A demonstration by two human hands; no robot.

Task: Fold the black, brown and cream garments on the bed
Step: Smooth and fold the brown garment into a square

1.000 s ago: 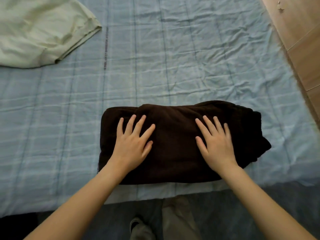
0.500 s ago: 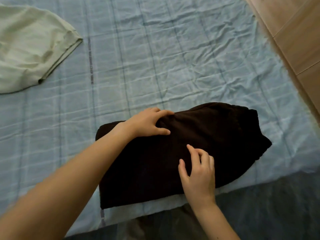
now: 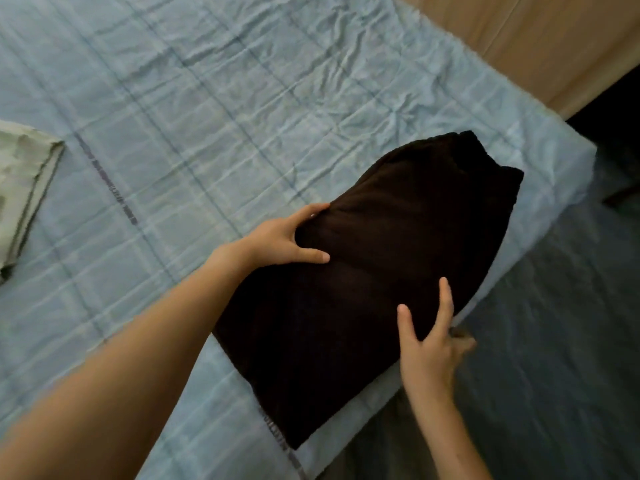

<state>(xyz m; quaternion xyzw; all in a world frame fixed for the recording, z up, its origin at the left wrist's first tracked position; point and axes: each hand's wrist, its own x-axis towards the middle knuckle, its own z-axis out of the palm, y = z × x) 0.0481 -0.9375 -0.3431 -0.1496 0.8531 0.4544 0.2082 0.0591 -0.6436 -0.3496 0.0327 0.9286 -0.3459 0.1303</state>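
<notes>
Garment in work: dark garment [image 3: 381,271], very dark brown to near black, folded into a thick oblong.
Garment position: it lies on the bed sheet [image 3: 207,98] at the near right corner of the bed, with its long axis on a diagonal. Its near long side runs along the sheet's edge.
Left hand [image 3: 280,242]: I grip the far long side of the dark garment, about midway along. My thumb lies flat on the top face and my fingers [image 3: 311,211] curl over the edge, with fabric bunched between them.
Right hand [image 3: 427,355]: I hold the near long side, across from my left hand. My thumb and forefinger [image 3: 445,306] lie extended on the top face. My other fingers drop past the edge and are blurred, so I cannot tell how far they reach beneath.
Grip summary: both hands are clamped on the dark garment, one on each long side.
Cream garment [image 3: 24,181]: on the bed sheet at the left margin of the view, well apart from the dark garment and only partly in frame.
Bed sheet: light blue, checked with darker lines, creased.
Surroundings: wooden panel [image 3: 519,39] beyond the far right side of the bed; dark floor [image 3: 554,341] to the right.
</notes>
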